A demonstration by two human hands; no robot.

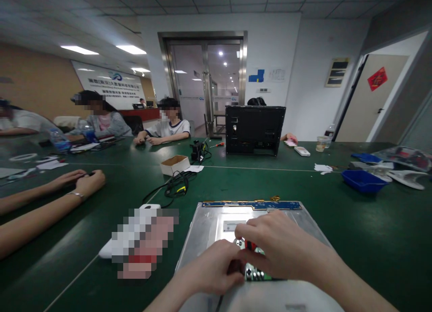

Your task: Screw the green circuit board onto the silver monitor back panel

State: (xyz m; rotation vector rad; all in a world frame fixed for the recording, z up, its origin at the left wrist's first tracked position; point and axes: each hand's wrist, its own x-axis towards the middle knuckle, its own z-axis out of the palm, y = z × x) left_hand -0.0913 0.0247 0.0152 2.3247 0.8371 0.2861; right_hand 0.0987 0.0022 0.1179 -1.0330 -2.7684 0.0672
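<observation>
A flat silver metal panel lies on the green table in front of me, with a narrow blue circuit strip along its far edge. Near its close end, a green circuit board shows beneath my hands. My right hand is closed over the board, fingers bent round a red and black thing that is mostly hidden. Beside it, my left hand has curled fingers at the board's left side; what they hold, if anything, is hidden.
A white box and black cables lie ahead left. A black monitor-like unit stands further back. Blue trays sit at the right. Another person's hands reach in from the left; more people sit beyond.
</observation>
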